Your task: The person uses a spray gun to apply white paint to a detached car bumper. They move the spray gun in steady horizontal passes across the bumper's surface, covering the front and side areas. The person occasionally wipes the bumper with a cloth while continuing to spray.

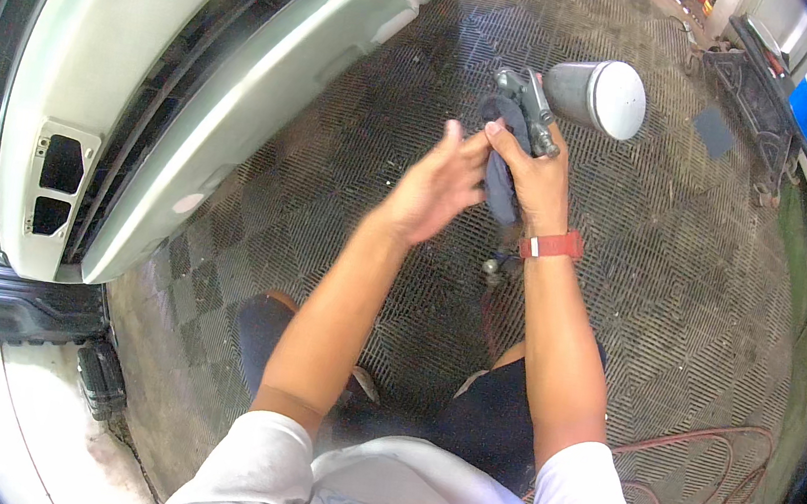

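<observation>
My right hand (541, 180) grips a metal spray gun (534, 110) tilted sideways, its silver cup (573, 89) with a pale round lid pointing right. A dark grey cloth (499, 185) hangs beside the gun, pinched under my right thumb. My left hand (439, 192) meets the cloth from the left, thumb raised and fingers apart; its fingertips reach the cloth and the right thumb. Below the right wrist, a hose fitting (492, 266) hangs with a thin reddish hose. The right fingers are mostly hidden behind the gun.
A pale green vehicle bumper (269, 115) with dark grille slots fills the left. Black ribbed plastic cases (40, 303) lie below it. Patterned matting (678, 316) covers the floor, with a red hose (693, 439) coiled at lower right. A dark cart (759, 104) stands at upper right.
</observation>
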Action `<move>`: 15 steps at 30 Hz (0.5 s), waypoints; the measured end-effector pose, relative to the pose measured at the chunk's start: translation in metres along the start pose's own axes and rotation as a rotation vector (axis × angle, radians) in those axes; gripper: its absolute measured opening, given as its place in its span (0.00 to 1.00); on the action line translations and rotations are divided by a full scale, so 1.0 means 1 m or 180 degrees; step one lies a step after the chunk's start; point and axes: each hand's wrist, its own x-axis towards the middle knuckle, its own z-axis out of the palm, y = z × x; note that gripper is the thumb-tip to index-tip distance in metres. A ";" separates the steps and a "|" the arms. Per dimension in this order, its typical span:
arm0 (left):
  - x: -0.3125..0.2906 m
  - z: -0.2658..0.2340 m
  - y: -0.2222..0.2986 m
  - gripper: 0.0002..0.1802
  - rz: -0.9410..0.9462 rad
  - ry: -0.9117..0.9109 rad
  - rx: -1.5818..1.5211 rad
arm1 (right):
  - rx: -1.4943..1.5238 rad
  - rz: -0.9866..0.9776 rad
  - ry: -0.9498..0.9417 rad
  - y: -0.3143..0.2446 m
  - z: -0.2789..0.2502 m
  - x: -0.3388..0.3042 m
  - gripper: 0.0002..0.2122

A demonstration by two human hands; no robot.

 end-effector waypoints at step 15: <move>0.083 -0.178 0.037 0.39 0.1058 0.1808 -0.0934 | 0.0184 -0.0090 -0.1345 0.011 0.056 -0.029 0.29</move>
